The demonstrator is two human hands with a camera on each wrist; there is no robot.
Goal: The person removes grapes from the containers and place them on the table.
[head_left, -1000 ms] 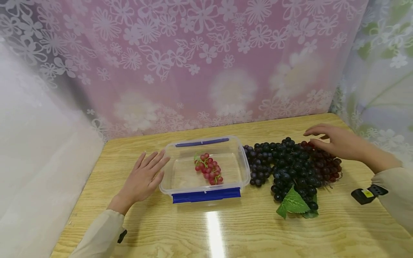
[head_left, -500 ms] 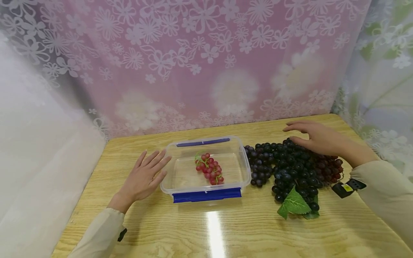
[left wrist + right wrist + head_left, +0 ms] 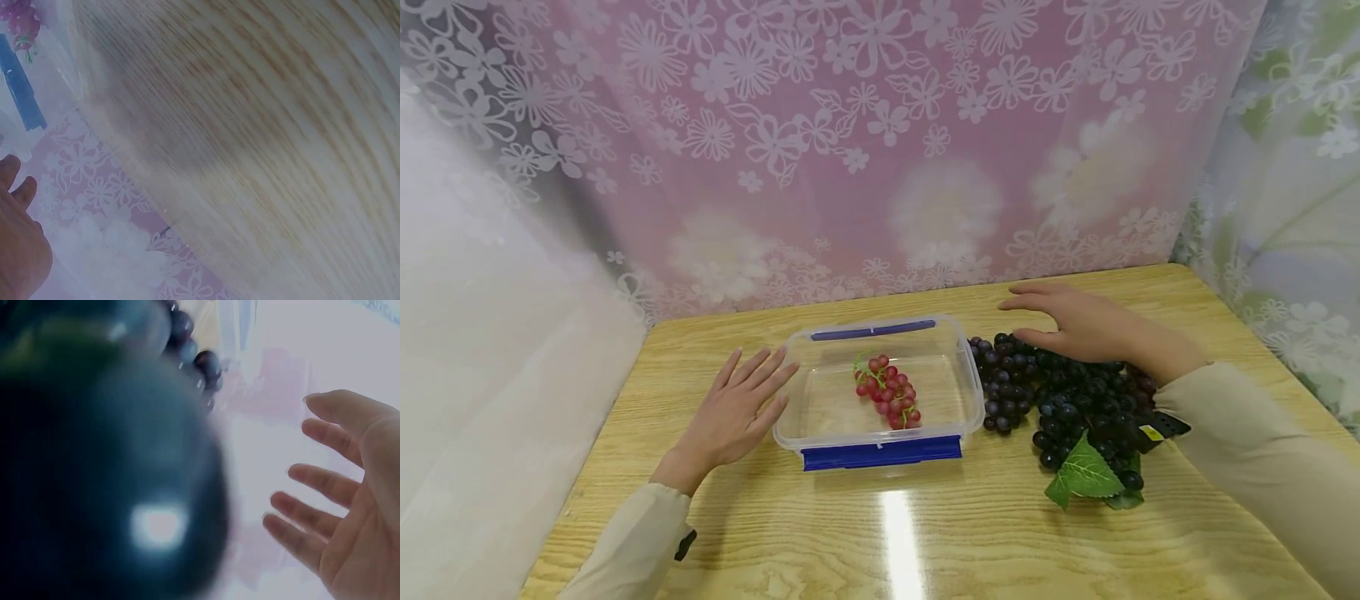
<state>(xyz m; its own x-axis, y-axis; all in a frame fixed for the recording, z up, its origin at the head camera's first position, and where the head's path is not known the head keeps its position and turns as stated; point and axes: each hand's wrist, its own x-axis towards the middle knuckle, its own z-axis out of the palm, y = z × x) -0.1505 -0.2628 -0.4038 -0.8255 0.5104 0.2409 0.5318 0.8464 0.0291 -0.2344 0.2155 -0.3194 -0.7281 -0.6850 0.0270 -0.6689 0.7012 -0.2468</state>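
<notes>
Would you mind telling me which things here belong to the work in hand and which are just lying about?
In hand:
- dark grape bunches, under the right hand
- clear container, beside the left hand
- red grapes inside it

Lying about:
- green leaf
- floral curtain
</notes>
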